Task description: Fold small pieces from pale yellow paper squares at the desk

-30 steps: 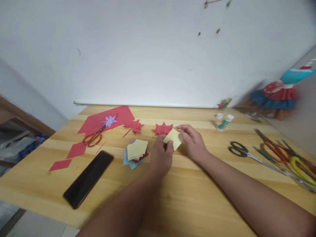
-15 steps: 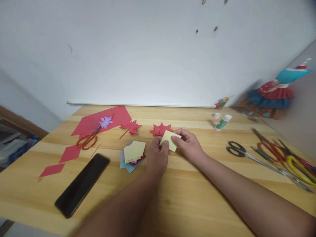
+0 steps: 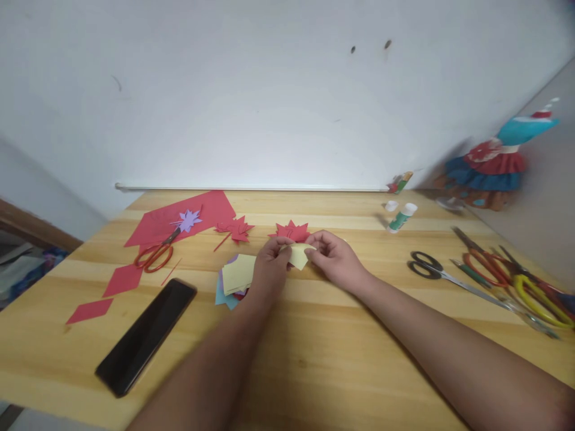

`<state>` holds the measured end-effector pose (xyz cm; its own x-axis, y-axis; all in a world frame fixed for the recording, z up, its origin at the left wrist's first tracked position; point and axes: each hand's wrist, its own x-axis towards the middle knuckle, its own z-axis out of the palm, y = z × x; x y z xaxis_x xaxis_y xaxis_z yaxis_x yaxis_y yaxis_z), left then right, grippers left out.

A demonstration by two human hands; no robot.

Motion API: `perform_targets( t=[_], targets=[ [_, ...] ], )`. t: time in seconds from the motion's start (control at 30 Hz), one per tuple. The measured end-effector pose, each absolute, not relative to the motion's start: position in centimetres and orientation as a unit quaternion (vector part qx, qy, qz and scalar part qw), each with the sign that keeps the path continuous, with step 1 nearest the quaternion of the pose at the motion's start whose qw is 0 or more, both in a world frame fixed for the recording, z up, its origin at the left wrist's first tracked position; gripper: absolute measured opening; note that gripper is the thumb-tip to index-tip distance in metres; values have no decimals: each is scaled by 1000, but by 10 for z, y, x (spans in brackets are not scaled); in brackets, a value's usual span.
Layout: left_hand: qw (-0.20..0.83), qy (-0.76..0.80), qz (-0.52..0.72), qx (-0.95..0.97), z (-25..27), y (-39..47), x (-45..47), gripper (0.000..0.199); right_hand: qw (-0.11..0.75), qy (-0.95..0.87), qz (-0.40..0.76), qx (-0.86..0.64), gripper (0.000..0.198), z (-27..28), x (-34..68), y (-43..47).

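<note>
Between my two hands is a small pale yellow sheet of paper (image 3: 298, 256), its near edge bent over into a point. My left hand (image 3: 272, 263) pinches its left corner, and my right hand (image 3: 333, 258) pinches the right corner between thumb and fingers. Just behind them lies a red paper leaf (image 3: 291, 230), partly hidden by my fingers. To the left, a pile of coloured paper pieces (image 3: 237, 275) has yellow on top, with purple, red and light blue edges showing; my left forearm covers part of it. Another red paper leaf (image 3: 236, 228) rests behind the pile.
On the left are a black phone (image 3: 147, 335), orange-handled scissors (image 3: 155, 257), a purple paper leaf (image 3: 189, 221), a red sheet (image 3: 148, 224) and red diamonds (image 3: 122, 280). A glue stick (image 3: 402, 218), black-handled scissors (image 3: 426, 265) and several other tools (image 3: 534, 299) lie right. A dressed figure (image 3: 492, 164) stands back right.
The yellow sheet was flat and tilted; now both hands hold it by opposite corners with its edge bent over. My left hand has shifted left, over part of the pile.
</note>
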<state>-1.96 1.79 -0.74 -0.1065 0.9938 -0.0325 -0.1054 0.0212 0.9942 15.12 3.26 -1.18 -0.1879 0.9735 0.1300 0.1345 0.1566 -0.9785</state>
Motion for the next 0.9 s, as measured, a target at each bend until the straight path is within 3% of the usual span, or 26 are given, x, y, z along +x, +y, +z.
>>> perform_targets(
  t=[0.17,0.5,0.57,0.73,0.9],
  targets=[
    [499,487,569,437,-3,13,-15,11,475,-623,458,-421,13,-10,152,32],
    [346,442,607,563,-2,2,-24,18,523,-669,382,-363,10,-4,151,24],
    [369,412,622,555,-3,2,-24,21,537,-664,376,-360,9,-2,151,23],
    [466,335,641,510,-4,4,-17,60,586,-625,362,-369,4,3,150,17],
    [601,308,586,448,-2,10,-14,52,591,-612,353,-391,7,3,146,13]
  ],
)
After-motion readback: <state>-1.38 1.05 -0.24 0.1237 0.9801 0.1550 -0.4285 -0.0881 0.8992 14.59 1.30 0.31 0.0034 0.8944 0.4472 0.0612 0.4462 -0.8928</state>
